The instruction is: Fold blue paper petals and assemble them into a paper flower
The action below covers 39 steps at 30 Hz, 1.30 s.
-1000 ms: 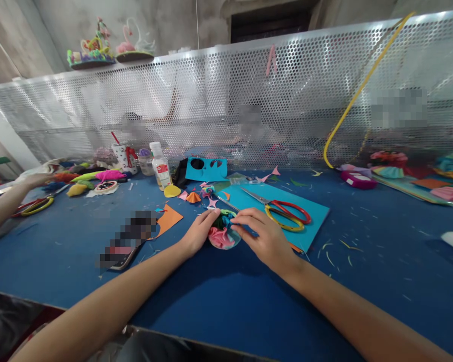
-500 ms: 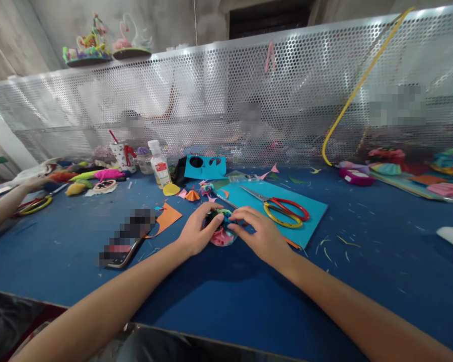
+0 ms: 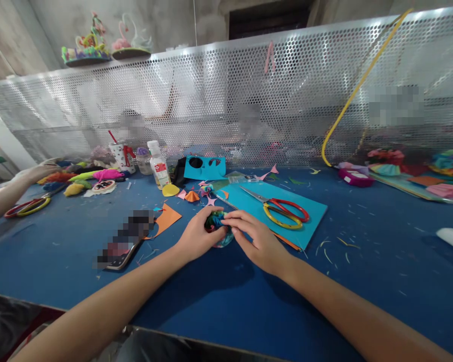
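Both my hands meet at the middle of the blue table [image 3: 362, 261] around a small multicoloured paper flower piece [image 3: 216, 224]. My left hand [image 3: 196, 235] cups its left side with the fingers curled round it. My right hand [image 3: 257, 239] pinches its top and right edge. Most of the piece is hidden between my fingers. Just beyond it lies a turquoise foam sheet [image 3: 312, 212] with red and yellow scissors [image 3: 285, 211] on top.
A phone [image 3: 125, 240] and an orange paper scrap [image 3: 167, 218] lie to the left. A glue bottle [image 3: 159, 163], a cup, folded cones and craft scraps stand behind. Another person's arm [image 3: 7, 193] reaches in at far left beside more scissors [image 3: 25, 207]. A perforated metal screen [image 3: 226, 100] closes the back.
My left hand has closed further round the piece and turned it, so its pink underside is hidden now. My right hand shifted slightly left over its top.
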Each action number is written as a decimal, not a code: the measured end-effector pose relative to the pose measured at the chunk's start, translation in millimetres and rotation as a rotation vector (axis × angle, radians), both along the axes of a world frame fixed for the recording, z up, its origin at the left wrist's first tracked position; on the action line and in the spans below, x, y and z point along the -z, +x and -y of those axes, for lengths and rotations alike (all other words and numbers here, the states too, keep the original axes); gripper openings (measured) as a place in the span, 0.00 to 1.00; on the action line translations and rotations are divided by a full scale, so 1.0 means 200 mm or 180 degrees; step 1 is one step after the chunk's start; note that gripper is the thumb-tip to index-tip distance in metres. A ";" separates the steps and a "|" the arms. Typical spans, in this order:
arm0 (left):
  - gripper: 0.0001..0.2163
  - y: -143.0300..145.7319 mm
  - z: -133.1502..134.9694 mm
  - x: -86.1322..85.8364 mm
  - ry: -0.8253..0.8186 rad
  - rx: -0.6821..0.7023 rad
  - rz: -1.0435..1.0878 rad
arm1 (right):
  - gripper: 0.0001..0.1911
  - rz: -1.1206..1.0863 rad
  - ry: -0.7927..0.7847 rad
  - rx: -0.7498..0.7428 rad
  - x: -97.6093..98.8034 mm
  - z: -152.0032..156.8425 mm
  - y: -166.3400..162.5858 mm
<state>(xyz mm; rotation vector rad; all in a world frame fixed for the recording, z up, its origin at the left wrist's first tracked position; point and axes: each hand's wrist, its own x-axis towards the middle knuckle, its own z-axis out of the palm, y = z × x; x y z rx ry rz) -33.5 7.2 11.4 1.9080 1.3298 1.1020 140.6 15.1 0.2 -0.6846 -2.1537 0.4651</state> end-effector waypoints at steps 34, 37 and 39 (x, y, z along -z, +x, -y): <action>0.06 -0.13 -0.02 0.05 -0.0518 -0.0586 0.1599 | 0.12 0.0963 -0.0143 -0.0108 -0.33 -0.48 -0.55; 0.06 -0.12 -0.03 0.07 -0.0524 -0.0639 0.1690 | 0.15 0.0618 -0.0405 -0.0142 -0.30 -0.27 -0.33; 0.06 -0.11 -0.02 0.07 -0.0539 -0.0653 0.1745 | 0.14 0.0181 -0.0890 -0.0279 -0.26 -0.14 -0.22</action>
